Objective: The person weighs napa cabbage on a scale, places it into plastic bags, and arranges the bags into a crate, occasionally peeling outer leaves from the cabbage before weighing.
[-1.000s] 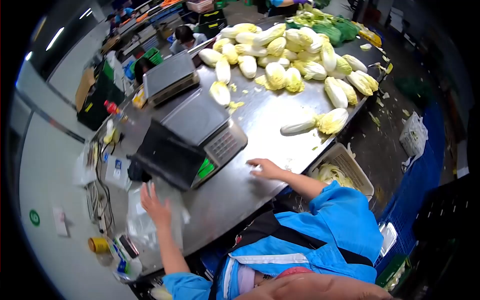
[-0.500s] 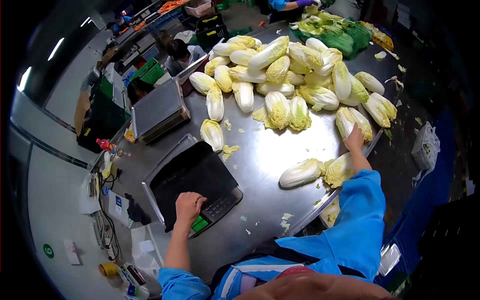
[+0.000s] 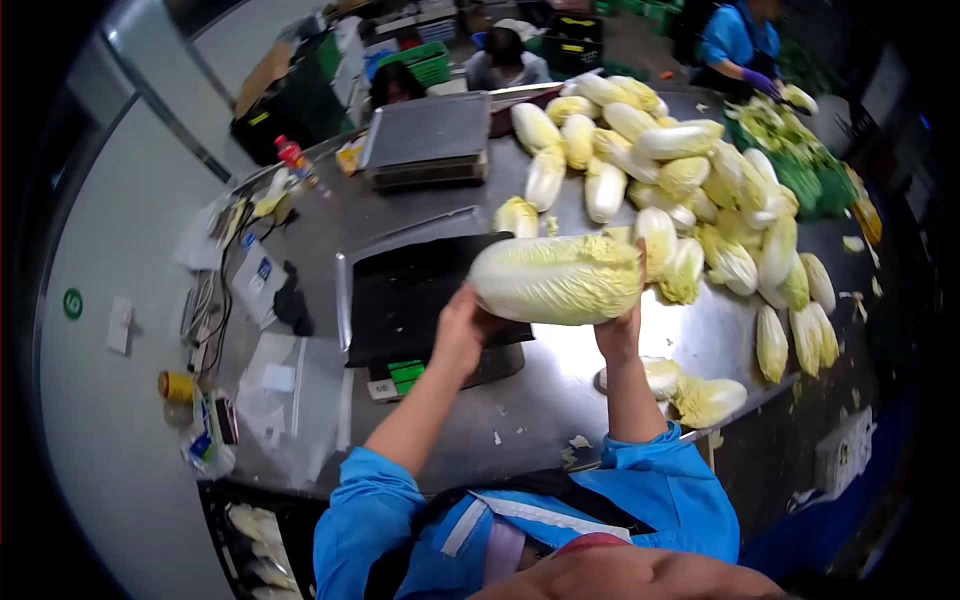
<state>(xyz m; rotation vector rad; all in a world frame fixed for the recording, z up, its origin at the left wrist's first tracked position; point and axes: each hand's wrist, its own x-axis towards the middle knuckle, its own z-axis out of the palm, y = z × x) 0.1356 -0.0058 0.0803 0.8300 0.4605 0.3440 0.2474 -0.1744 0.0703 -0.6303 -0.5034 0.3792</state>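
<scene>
A pale green and white napa cabbage is held lengthwise across both hands, above the table and partly over a weighing scale. My left hand grips its white base end. Round the leafy end is my right hand, its fingertips showing at the far side. Beneath and left of the cabbage lies the scale's black cover, with a green display at its front edge; the cabbage and my left arm hide some of the scale.
Several cabbages are heaped on the metal table. Two more lie near its front edge. A second scale, a red-capped bottle and cables stand left. People work beyond, one with a purple glove.
My right hand has lifted a cabbage from the table's right side and brought it to the middle. My left hand has left the scale's keypad and taken hold of it too. The view has turned.
</scene>
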